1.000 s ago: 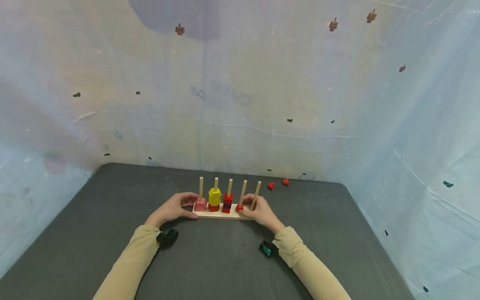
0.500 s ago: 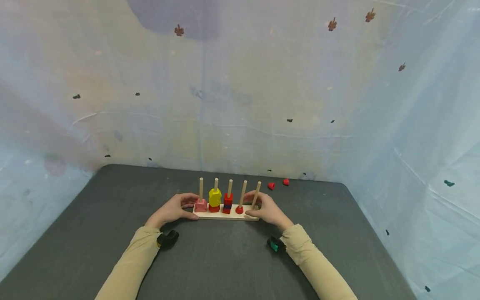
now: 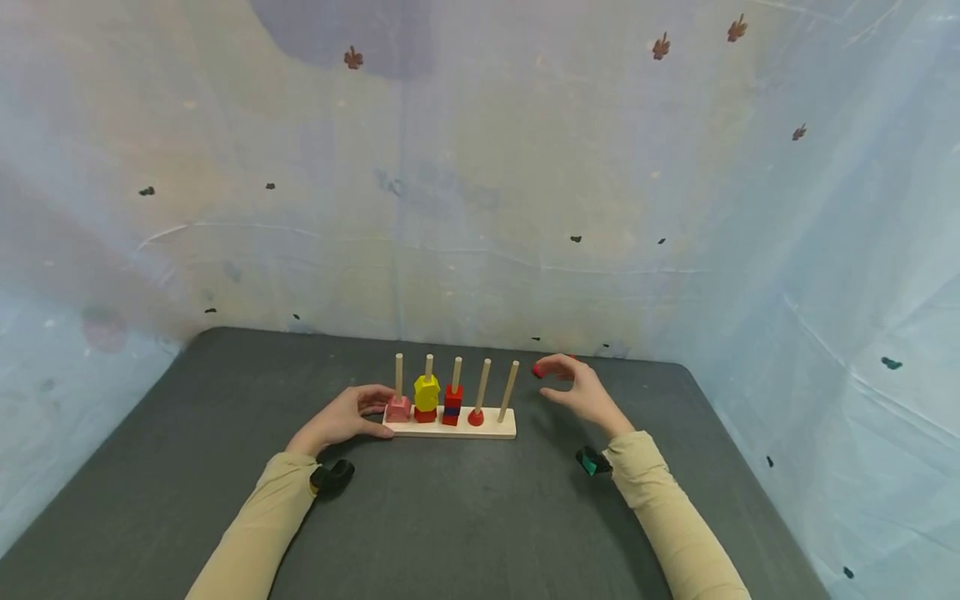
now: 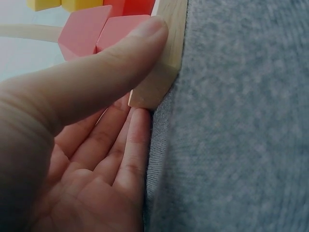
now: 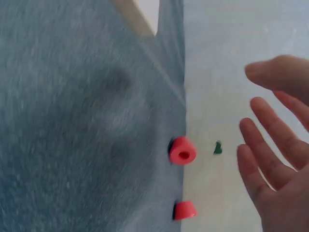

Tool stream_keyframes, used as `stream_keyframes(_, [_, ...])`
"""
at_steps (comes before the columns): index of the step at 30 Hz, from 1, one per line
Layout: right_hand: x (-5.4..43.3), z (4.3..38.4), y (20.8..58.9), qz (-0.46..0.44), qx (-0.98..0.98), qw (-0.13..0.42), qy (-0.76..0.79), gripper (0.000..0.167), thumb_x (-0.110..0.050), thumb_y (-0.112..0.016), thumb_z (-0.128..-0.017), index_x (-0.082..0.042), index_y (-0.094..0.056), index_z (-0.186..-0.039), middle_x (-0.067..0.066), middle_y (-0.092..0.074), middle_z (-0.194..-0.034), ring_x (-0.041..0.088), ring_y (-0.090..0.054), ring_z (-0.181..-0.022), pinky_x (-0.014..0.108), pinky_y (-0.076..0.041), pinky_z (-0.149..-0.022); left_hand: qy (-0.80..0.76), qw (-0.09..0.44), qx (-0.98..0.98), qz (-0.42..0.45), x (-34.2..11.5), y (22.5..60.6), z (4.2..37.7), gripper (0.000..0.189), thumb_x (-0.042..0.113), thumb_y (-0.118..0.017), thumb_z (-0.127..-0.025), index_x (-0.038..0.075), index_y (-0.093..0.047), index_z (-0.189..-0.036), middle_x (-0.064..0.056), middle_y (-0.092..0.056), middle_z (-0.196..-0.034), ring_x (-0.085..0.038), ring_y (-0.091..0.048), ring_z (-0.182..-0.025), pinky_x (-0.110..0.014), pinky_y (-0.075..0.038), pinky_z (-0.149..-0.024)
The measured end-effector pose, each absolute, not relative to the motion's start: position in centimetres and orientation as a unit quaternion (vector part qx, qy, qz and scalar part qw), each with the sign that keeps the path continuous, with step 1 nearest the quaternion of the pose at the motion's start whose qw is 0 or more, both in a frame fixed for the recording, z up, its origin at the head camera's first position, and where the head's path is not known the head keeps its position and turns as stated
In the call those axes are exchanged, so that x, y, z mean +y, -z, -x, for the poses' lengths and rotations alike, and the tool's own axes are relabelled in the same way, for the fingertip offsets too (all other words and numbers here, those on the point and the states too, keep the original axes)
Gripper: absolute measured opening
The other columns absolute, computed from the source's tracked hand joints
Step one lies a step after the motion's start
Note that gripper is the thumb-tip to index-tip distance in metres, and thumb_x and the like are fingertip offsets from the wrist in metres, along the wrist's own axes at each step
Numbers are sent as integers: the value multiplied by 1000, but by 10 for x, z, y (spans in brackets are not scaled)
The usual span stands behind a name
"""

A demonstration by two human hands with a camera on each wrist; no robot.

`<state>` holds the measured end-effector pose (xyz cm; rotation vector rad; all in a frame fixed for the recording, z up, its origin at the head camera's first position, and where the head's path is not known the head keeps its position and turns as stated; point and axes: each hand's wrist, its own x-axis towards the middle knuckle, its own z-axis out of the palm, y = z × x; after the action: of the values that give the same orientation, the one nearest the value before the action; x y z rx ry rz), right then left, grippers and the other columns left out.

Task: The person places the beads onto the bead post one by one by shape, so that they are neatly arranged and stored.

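Observation:
My left hand [image 3: 341, 421] holds the left end of a wooden peg board [image 3: 483, 428], thumb on its front edge and fingers behind. In the left wrist view the thumb lies beside pink blocks [image 4: 84, 34] on the first peg. The second peg carries yellow blocks [image 3: 427, 393] over red, the third a red and blue stack [image 3: 453, 406]. A small red cone-shaped piece [image 3: 476, 417] sits low on the fourth; the fifth is bare. My right hand [image 3: 585, 398], holding nothing, hovers with spread fingers near two loose red pieces, one with a hole [image 5: 182, 151], the other lying on its side [image 5: 185, 210].
The dark grey table [image 3: 450, 517] ends at the back against a pale hanging sheet [image 3: 480, 167] with leaf prints. The sheet also hangs on both sides. Black straps with small devices [image 3: 592, 460] are on the wrists.
My right hand has let go of the red piece on the fourth peg and moved right, off the board to the loose red pieces. The left hand stays on the board's end.

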<state>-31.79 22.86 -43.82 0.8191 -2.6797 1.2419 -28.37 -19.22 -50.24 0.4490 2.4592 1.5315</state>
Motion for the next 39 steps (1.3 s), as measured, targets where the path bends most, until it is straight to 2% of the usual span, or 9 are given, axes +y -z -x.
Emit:
stream_keyframes(9, [234,335,448,-222,-891,47,-392,45,-4,-71,-86,-1,-57,-128,16,-59,-122,40,-53,-114,54,-44,-96,-532,105,827,-146,-190,501,281,70,19,-85,-73,3,-53,-133,-16,-54,-132,-34,-52,-119,-50,-43,-101])
stream_keyframes(18, [236,350,465,-189,-906,31,-378,48,-4,-71,-86,-2,-55,-131,16,-55,-129,34,-52,-118,46,-44,-99,-525,104,832,-145,-188,502,284,70,20,-85,-72,3,-54,-132,-16,-54,-132,-32,-52,-119,-48,-43,-102])
stream_keyframes(26, [234,358,471,-177,-915,30,-362,49,-3,-71,-86,-2,-55,-132,17,-55,-130,34,-51,-119,46,-45,-98,-527,99,830,-153,-188,502,283,70,19,-86,-71,2,-55,-131,-15,-55,-129,-31,-54,-117,-47,-44,-101])
stream_keyframes(31, [228,360,470,-175,-918,16,-357,48,-1,-71,-85,2,-56,-130,20,-57,-126,36,-53,-117,49,-45,-97,-529,97,828,-158,-188,501,282,70,18,-86,-71,2,-54,-131,-16,-55,-129,-31,-54,-117,-46,-44,-101])
stream_keyframes(39, [220,357,471,-183,-919,8,-350,39,0,-72,-84,0,-63,-122,14,-64,-116,30,-59,-108,47,-49,-91,-530,98,828,-157,-191,503,283,69,18,-86,-71,2,-54,-131,-15,-56,-129,-31,-54,-117,-46,-44,-101])
